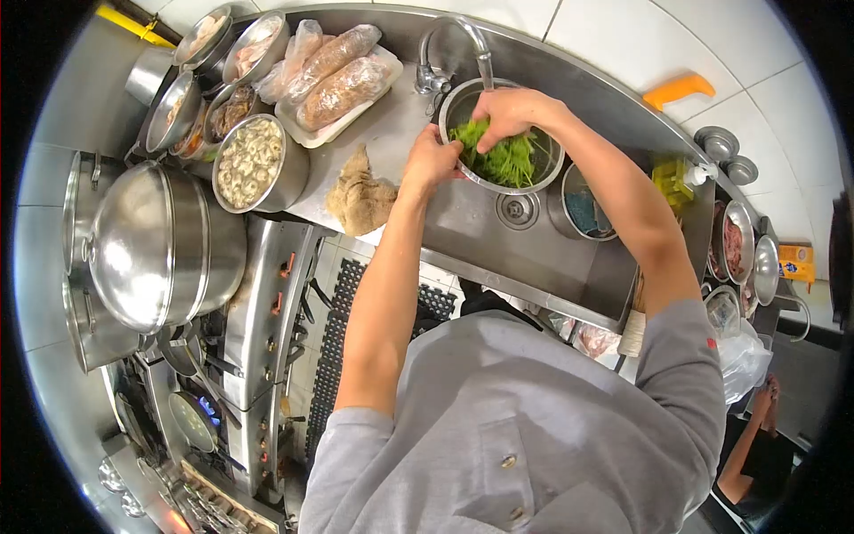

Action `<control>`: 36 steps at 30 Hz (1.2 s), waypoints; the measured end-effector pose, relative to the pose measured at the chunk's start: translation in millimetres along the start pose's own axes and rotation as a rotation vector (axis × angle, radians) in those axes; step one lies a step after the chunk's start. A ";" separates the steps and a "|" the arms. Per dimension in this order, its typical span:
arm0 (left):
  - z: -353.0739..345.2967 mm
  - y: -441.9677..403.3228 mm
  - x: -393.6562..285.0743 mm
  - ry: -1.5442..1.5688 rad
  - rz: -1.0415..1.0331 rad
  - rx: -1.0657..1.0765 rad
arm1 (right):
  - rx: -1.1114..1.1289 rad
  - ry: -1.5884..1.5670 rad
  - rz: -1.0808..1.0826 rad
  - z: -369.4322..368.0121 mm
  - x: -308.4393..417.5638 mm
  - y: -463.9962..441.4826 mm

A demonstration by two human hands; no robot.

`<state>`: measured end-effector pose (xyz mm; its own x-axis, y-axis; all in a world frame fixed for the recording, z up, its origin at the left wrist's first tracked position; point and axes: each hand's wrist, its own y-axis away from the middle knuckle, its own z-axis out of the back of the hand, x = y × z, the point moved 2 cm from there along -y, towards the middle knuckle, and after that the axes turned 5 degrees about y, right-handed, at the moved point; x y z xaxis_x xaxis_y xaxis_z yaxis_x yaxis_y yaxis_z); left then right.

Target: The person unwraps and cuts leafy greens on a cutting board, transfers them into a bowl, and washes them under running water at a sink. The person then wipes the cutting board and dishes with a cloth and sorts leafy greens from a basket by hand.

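A round metal bowl (449, 109) stands in the steel sink under the faucet (485, 71). Bright green leafy greens (507, 165) lie inside it. My left hand (433, 158) grips the bowl's left rim, thumb and fingers closed on the edge. From above, my right hand (511, 114) reaches into the bowl, its fingers curled into the greens and partly hidden by them. Whether water runs from the spout is hard to tell. Just right of the bowl is a metal pot (578, 200) with something bluish in it.
Left of the sink lie a brown cloth (360, 194), a pot of pale pieces (252, 165) and a white tray (325, 135) with wrapped rolls. A large lidded pot (133, 249) and a lit burner (206, 408) are further left. Another person's arm (752, 445) shows at lower right.
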<state>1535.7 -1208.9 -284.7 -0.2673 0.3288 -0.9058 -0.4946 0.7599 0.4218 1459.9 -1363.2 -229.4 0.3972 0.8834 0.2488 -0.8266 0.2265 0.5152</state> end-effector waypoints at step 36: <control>5.2 -15.4 64.3 -0.004 0.004 -0.133 | -0.222 -0.245 0.035 -5.2 -14.0 12.2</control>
<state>1530.4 -1196.6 -349.6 -0.2667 0.3339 -0.9041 -0.5988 0.6776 0.4269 1442.2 -1370.6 -230.9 0.4290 0.7735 0.4665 -0.8973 0.3055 0.3187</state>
